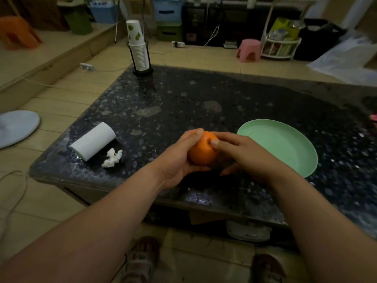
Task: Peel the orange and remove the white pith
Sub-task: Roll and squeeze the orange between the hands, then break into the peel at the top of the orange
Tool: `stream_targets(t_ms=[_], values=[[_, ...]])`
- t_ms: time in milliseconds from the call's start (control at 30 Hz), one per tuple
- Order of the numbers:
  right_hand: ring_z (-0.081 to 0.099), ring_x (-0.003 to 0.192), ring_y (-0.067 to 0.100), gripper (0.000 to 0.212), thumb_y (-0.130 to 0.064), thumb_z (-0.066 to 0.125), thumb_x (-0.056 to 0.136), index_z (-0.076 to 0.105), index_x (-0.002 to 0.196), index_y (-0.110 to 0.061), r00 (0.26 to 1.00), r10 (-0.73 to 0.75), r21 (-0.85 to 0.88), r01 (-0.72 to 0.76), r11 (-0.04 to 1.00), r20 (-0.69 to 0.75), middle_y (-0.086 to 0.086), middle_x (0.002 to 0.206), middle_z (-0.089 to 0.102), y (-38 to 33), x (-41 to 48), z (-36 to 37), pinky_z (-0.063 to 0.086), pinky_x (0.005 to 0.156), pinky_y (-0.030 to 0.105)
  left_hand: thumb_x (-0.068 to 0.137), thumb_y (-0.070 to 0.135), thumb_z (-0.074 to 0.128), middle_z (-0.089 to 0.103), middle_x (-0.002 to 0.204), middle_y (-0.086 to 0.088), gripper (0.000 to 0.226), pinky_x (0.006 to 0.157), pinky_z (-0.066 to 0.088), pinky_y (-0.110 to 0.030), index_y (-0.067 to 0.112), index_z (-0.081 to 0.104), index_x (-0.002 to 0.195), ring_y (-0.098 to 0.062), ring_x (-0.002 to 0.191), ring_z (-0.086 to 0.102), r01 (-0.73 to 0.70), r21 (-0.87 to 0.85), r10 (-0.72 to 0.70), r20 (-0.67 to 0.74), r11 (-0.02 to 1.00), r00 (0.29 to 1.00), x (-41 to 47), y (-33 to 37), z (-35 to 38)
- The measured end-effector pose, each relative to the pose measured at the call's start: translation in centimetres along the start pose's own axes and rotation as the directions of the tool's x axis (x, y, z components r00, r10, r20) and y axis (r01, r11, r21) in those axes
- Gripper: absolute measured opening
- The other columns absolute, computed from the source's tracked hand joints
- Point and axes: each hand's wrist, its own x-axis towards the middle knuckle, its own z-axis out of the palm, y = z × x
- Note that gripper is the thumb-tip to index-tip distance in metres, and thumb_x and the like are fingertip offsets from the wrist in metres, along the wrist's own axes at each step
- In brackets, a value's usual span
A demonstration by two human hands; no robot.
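A whole orange (202,152) with its peel intact is held above the near part of the dark speckled table (204,99). My left hand (179,158) cups it from the left and below, fingers curled round it. My right hand (244,156) holds it from the right, the thumb tip pressing into the dimple at the top of the fruit. An empty light green plate (285,146) lies on the table just right of my hands.
A flattened roll of white tissue (93,140) and a crumpled white tissue (112,158) lie at the table's left. A holder with stacked paper cups (138,50) stands at the far left corner. My sandalled feet (140,260) are on the tiled floor below the table edge.
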Motion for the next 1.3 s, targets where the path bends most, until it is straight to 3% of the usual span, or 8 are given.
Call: stream_targets(t_ms=[67, 200, 500, 800, 1000, 1133, 1233, 1300], values=[[0.077, 0.098, 0.022, 0.04, -0.048, 0.066, 0.102, 0.065, 0.141, -0.042, 1.0, -0.01, -0.082, 0.009, 0.997, -0.012, 0.0, 0.119, 0.075, 0.0, -0.1, 0.1, 0.068, 0.076, 0.045, 0.109, 0.048, 0.052, 0.06, 0.147, -0.011, 0.035, 0.079, 0.063, -0.043, 0.033, 0.063, 0.138, -0.035, 0.122, 0.069, -0.004, -0.002, 0.004, -0.041, 1.0, 0.999, 0.2, -0.2, -0.1], [0.079, 0.085, 0.02, 0.039, -0.036, 0.064, 0.105, 0.064, 0.143, -0.033, 1.0, 0.003, -0.197, -0.006, 0.98, -0.015, 0.003, 0.105, 0.078, 0.2, 0.1, 0.5, 0.068, 0.076, 0.045, 0.106, 0.048, 0.058, 0.061, 0.142, -0.006, 0.033, 0.079, 0.061, -0.039, 0.037, 0.061, 0.137, -0.032, 0.121, 0.069, -0.024, 0.143, 0.038, -0.098, 0.99, 0.994, 0.3, -0.7, -0.3], [0.081, 0.082, 0.021, 0.041, -0.016, 0.063, 0.101, 0.065, 0.142, -0.02, 0.999, 0.036, -0.11, -0.037, 0.993, -0.006, 0.011, 0.097, 0.08, 0.6, 0.2, 1.2, 0.066, 0.07, 0.034, 0.095, 0.066, 0.066, 0.073, 0.12, -0.009, 0.038, 0.072, 0.061, -0.038, 0.03, 0.07, 0.109, -0.029, 0.1, 0.076, -0.019, 0.222, 0.06, -0.179, 0.975, 0.982, 0.6, -1.6, 0.4], [0.08, 0.081, 0.02, 0.031, -0.017, 0.056, 0.101, 0.073, 0.126, -0.024, 1.0, 0.002, -0.18, -0.005, 0.984, -0.017, 0.007, 0.092, 0.081, 0.6, 0.6, 2.3, 0.068, 0.076, 0.042, 0.096, 0.066, 0.066, 0.073, 0.112, -0.005, 0.04, 0.067, 0.062, -0.036, 0.028, 0.068, 0.108, -0.026, 0.097, 0.075, -0.078, 0.384, 0.193, -0.272, 0.92, 0.943, 0.9, -1.7, 1.1], [0.08, 0.081, 0.018, 0.024, -0.015, 0.053, 0.103, 0.07, 0.118, -0.023, 1.0, 0.0, -0.19, 0.004, 0.982, 0.023, 0.006, 0.092, 0.08, 0.0, 0.6, 2.6, 0.068, 0.075, 0.04, 0.094, 0.069, 0.066, 0.072, 0.107, -0.001, 0.039, 0.079, 0.066, -0.048, 0.032, 0.067, 0.106, -0.023, 0.095, 0.073, -0.131, 0.511, 0.308, -0.279, 0.849, 0.909, 1.0, -1.7, 0.7], [0.08, 0.078, 0.019, 0.024, -0.014, 0.053, 0.103, 0.069, 0.12, -0.021, 1.0, 0.003, -0.214, 0.0, 0.977, 0.015, 0.007, 0.089, 0.08, 0.0, 0.7, 3.3, 0.068, 0.076, 0.042, 0.091, 0.073, 0.064, 0.072, 0.107, -0.001, 0.044, 0.084, 0.065, -0.054, 0.032, 0.067, 0.106, -0.023, 0.096, 0.073, -0.101, 0.532, 0.299, -0.301, 0.841, 0.905, 0.8, -1.8, 0.4], [0.08, 0.077, 0.019, 0.023, -0.014, 0.052, 0.102, 0.07, 0.115, -0.02, 1.0, -0.004, -0.215, 0.004, 0.977, 0.002, 0.007, 0.089, 0.08, 0.0, 0.8, 3.6, 0.068, 0.076, 0.043, 0.091, 0.072, 0.064, 0.072, 0.107, -0.002, 0.044, 0.081, 0.066, -0.053, 0.031, 0.067, 0.106, -0.024, 0.095, 0.073, -0.092, 0.526, 0.288, -0.304, 0.846, 0.908, 0.7, -1.7, 0.3], [0.08, 0.081, 0.02, 0.028, -0.013, 0.05, 0.104, 0.07, 0.123, -0.018, 1.0, 0.005, -0.192, -0.001, 0.981, 0.018, 0.009, 0.094, 0.08, -0.1, 0.8, 3.6, 0.068, 0.076, 0.041, 0.093, 0.071, 0.064, 0.072, 0.109, -0.003, 0.043, 0.078, 0.067, -0.051, 0.03, 0.068, 0.108, -0.026, 0.095, 0.074, -0.084, 0.506, 0.267, -0.3, 0.858, 0.916, 0.7, -1.5, 0.0]])
